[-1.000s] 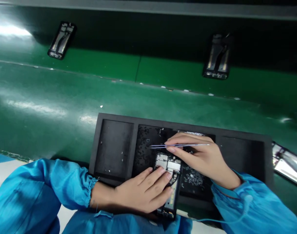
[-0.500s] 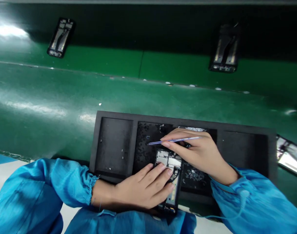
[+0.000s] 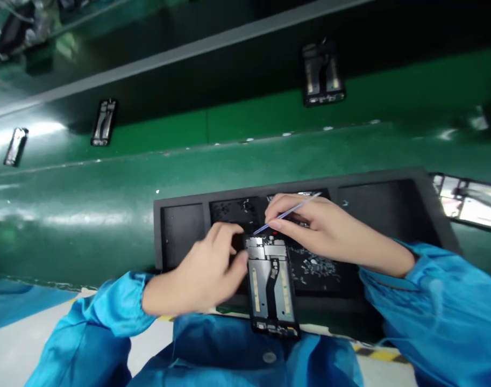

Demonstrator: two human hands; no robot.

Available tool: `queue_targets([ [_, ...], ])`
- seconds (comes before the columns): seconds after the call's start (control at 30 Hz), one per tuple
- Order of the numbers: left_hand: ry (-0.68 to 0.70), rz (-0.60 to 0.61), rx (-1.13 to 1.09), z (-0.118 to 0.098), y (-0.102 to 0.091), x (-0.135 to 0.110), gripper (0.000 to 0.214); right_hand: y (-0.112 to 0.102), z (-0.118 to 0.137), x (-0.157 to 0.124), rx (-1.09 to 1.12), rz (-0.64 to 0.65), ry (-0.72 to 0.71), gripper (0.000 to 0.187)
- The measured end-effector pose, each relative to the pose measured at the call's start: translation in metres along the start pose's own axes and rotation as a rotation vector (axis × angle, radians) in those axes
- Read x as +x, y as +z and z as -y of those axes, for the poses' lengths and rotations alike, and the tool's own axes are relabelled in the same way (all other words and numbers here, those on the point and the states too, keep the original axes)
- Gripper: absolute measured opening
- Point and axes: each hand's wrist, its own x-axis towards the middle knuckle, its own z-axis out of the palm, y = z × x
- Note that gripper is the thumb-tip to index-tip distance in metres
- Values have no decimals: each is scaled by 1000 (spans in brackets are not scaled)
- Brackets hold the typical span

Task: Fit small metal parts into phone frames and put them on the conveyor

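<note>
An opened phone [image 3: 263, 293] lies on the front edge of a black compartment tray [image 3: 297, 185], its metal plates and black flex cable showing. In a pinch grip, my right hand [image 3: 329, 231] holds purple-blue tweezers [image 3: 297, 207] slanting down to the left. Their tips are at the phone's top edge; whether they hold anything is too small to tell. Beside the phone's upper left side is my left hand [image 3: 205, 266], fingers bent and thumb apart. It is slightly blurred and grips nothing that I can see. Small loose parts [image 3: 318, 266] lie in the compartment right of the phone.
Other opened phones lie on the green bench: one at the far left [image 3: 16, 147], one left of centre [image 3: 104, 122], one at the back right [image 3: 322, 75]. A shiny phone part [image 3: 475, 201] sits by the tray's right end. A grey rail [image 3: 189, 51] crosses behind.
My left hand has lifted off the phone and moved to its upper left. The tweezer tips have come from the tray compartment to the phone's top edge. The camera view has turned.
</note>
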Motion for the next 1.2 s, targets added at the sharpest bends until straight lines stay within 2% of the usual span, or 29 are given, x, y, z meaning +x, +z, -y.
queue_targets([
  [0.07,-149,61,-81,-2,-10,24,21,2,-3,1,22,18,2,19],
  [0.17,-193,164,-129,0,-14,45,20,0,-4,3,43,33,-3,19],
  [0.4,-325,320,-295,6,-9,54,26,-6,1,1,28,66,-69,18],
  [0.83,-406,315,-442,7,2,64,25,-9,3,-1,4,33,-104,19],
  [0.9,-424,329,-460,8,2,66,27,-10,2,-1,18,-47,-66,20],
  [1.07,-457,354,-486,8,2,69,21,-18,6,-3,152,-461,107,19],
  [1.2,-454,326,-494,9,6,67,18,-10,10,-19,223,-605,240,19],
])
